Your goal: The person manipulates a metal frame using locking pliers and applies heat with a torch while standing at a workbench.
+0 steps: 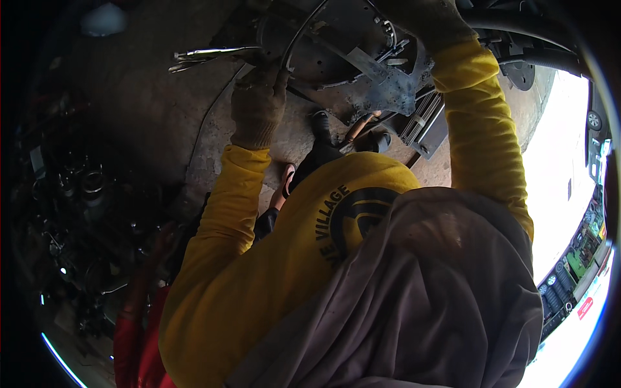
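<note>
My left hand [259,107], in a tan knit work glove, is closed around a black cable [299,37] that rises from beside the thumb. Silver pliers [208,56] stick out leftward at its fingertips; whether they are gripped too is hard to tell. A dark metal plate assembly [310,61] with holes and cables lies just right of that hand. My right hand [424,19], also gloved, reaches to the assembly's far right side. Its fingers are hidden past the upper edge. A grimy flat bracket [388,87] sits between the hands.
Thick black hoses [517,26] run at the upper right. Below the assembly is a finned metal part [420,123]. Another person's foot [288,178] and red sleeve [139,343] are close on my left. Dark metal parts [90,187] crowd the left floor.
</note>
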`<state>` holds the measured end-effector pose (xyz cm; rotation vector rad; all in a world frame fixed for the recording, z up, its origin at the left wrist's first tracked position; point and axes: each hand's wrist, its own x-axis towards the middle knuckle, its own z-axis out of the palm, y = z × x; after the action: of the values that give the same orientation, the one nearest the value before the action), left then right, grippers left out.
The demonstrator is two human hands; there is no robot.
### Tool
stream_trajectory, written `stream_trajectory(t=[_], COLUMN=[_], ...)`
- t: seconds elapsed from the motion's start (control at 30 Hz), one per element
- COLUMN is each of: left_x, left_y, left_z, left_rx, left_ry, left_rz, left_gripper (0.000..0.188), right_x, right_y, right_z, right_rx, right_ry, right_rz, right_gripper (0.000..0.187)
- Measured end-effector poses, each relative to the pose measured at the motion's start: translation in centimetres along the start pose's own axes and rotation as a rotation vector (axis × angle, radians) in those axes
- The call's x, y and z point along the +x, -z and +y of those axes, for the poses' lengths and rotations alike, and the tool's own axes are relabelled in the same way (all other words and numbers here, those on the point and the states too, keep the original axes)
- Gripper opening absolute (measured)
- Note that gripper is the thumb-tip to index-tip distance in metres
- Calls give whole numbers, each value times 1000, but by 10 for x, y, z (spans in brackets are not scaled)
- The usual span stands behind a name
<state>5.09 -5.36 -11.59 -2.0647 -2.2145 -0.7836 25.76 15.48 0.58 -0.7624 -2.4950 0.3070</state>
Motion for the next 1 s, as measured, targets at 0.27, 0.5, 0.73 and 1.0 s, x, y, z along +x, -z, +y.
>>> stream_trajectory(t=[0.27, 0.5, 0.73, 1.0], left_x=[-1, -3, -4, -6], left_y=[-4, -1, -10, -14], left_z=[-10, -9, -11, -18], left_rx=[272, 232, 62, 133], left_ry=[-297, -216, -169, -170], left_rz=[59, 2, 110, 54], left_gripper=[16, 16, 23, 24], right_x=[-6, -6, 5, 17], right_y=[9, -17, 4, -2], right_z=[2, 5, -35, -46], right_rx=[-66, -151, -137, -170], right_ry=[-93, -5, -60, 27], right_rz=[-101, -147, -181, -482], right_gripper=[35, 40, 42, 32])
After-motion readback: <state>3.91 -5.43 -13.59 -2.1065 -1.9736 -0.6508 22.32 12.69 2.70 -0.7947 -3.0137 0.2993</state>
